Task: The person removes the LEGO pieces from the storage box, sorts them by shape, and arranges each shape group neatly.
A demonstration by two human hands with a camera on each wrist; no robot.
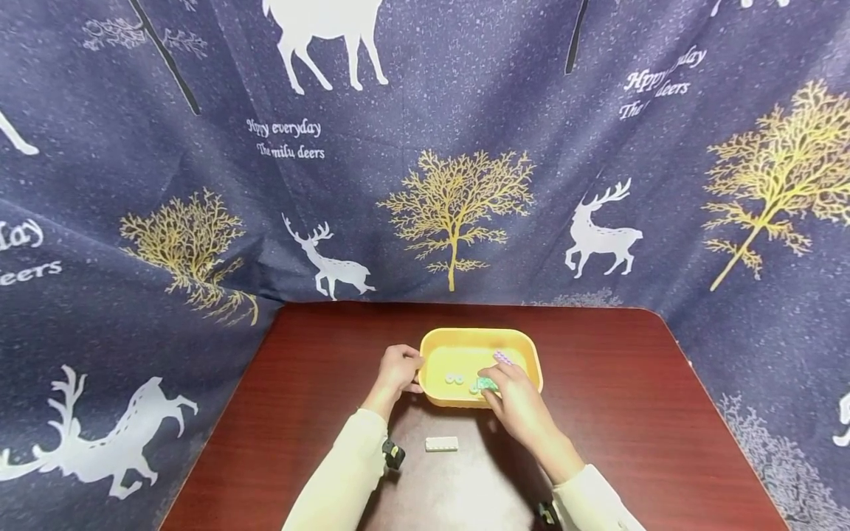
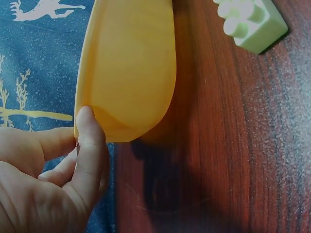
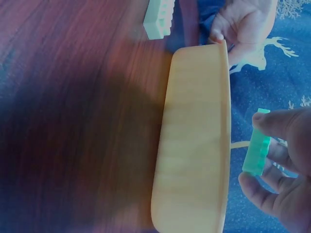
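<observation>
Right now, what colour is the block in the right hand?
The block is green; the right wrist view shows it best.

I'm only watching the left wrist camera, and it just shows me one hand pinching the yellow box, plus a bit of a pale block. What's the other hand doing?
Observer: The right hand is holding a green block.
Operator: Ooh! Is anything inside, where my picture can't look?
Observer: Yes, some small pale round pieces lie in the yellow box.
Operator: Any other colours hiding from me?
Observer: There's a purple piece, showing just beyond the right hand in the head view.
</observation>
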